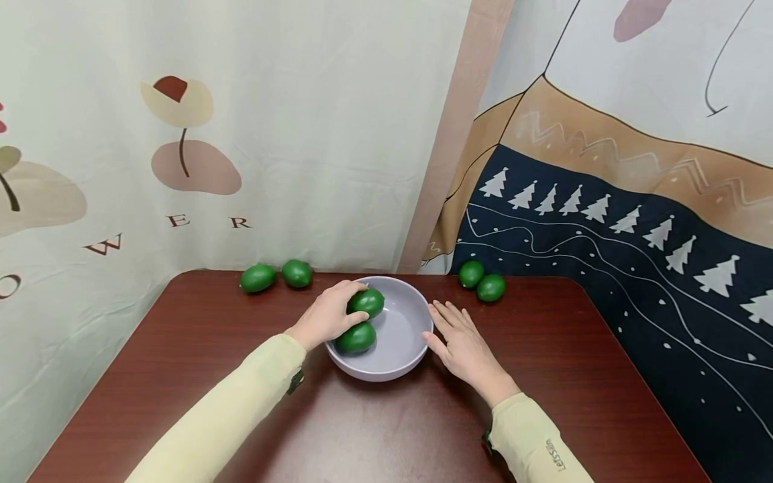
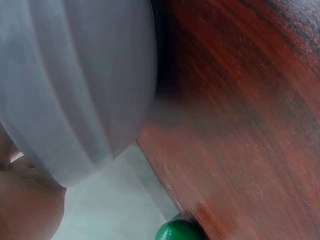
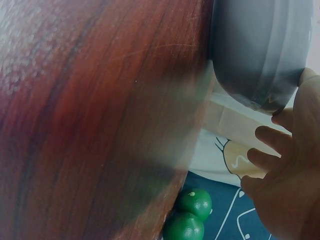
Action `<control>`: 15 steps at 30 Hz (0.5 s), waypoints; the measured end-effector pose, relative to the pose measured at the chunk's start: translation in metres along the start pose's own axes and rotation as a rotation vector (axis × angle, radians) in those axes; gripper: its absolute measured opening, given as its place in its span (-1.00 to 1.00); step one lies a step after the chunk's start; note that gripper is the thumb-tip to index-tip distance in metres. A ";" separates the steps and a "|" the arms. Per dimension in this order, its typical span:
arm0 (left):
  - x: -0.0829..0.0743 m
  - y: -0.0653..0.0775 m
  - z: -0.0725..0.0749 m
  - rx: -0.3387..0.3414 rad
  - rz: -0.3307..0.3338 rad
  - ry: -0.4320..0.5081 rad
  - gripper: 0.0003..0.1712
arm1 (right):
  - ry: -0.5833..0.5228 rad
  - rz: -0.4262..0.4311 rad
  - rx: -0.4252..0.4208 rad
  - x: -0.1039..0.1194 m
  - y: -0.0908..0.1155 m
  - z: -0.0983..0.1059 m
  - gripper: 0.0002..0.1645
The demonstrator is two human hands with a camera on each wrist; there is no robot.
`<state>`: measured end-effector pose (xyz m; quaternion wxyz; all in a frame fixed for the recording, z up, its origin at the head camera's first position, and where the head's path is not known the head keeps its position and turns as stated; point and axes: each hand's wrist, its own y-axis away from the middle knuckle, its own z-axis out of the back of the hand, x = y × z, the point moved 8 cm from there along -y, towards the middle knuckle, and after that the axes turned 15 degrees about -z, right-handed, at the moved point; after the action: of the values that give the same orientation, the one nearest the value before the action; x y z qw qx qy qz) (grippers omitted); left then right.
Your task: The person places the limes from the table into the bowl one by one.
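A pale lavender bowl point(image 1: 401, 335) stands toward the far side of the table, with two green limes against its left inner wall. My left hand point(image 1: 329, 312) reaches over the left rim and holds the farther lime point(image 1: 370, 303) between fingers and thumb. Just below the thumb lies the nearer lime point(image 1: 356, 337). On the other side, my right hand point(image 1: 461, 341) has its fingers extended, with fingertips and thumb right at the bowl's right rim. Both wrist views show the bowl's outer wall, and the left one hides the held lime.
Two limes point(image 1: 258, 278) lie at the far table edge left of the bowl. Another pair point(image 1: 490, 288) sits at the far right, touching each other. Behind the dark red wooden table point(image 1: 241, 416) hang a pale printed curtain point(image 1: 332, 134) and a navy patterned cloth point(image 1: 604, 268).
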<state>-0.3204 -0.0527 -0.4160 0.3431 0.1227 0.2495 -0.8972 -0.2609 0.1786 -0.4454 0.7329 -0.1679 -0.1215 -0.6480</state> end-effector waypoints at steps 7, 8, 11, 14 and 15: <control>-0.001 -0.001 -0.003 0.027 0.042 0.003 -0.42 | 0.003 0.001 -0.002 0.001 0.000 0.000 -0.22; -0.001 -0.002 -0.004 0.032 0.050 0.001 -0.43 | 0.003 0.001 -0.002 0.001 0.000 0.001 -0.22; -0.003 -0.003 -0.004 0.044 0.066 -0.004 -0.44 | 0.003 0.001 -0.004 0.002 0.001 0.002 -0.23; -0.004 -0.004 -0.005 0.057 0.075 -0.013 -0.44 | 0.005 0.002 -0.004 0.003 0.001 0.002 -0.22; -0.004 -0.004 -0.005 0.061 0.078 -0.017 -0.44 | 0.005 -0.001 0.000 0.002 0.001 0.001 -0.22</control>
<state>-0.3202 -0.0450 -0.4172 0.3762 0.1352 0.2139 -0.8913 -0.2601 0.1771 -0.4432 0.7329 -0.1664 -0.1198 -0.6488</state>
